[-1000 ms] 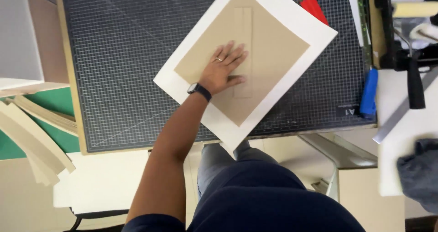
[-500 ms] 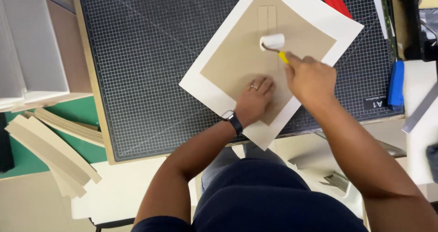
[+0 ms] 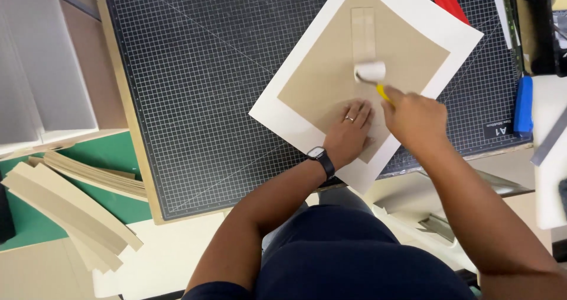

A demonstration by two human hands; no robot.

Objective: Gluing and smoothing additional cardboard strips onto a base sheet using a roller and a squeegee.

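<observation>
Left hand lies flat, fingers spread, on the tan rectangular cardboard sheet; right hand is clamped on the small white yellow-handled roller.

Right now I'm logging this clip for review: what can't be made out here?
Head view only:
- Roller handle: hidden inside the right hand.
- Brown board under the left hand: covered.
- Red piece: mostly under the white sheet.
- Blue tool: too small to identify.

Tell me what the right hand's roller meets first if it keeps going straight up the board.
The right hand points its roller along the pale strip on the brown board; beyond lies the white sheet's border.
</observation>
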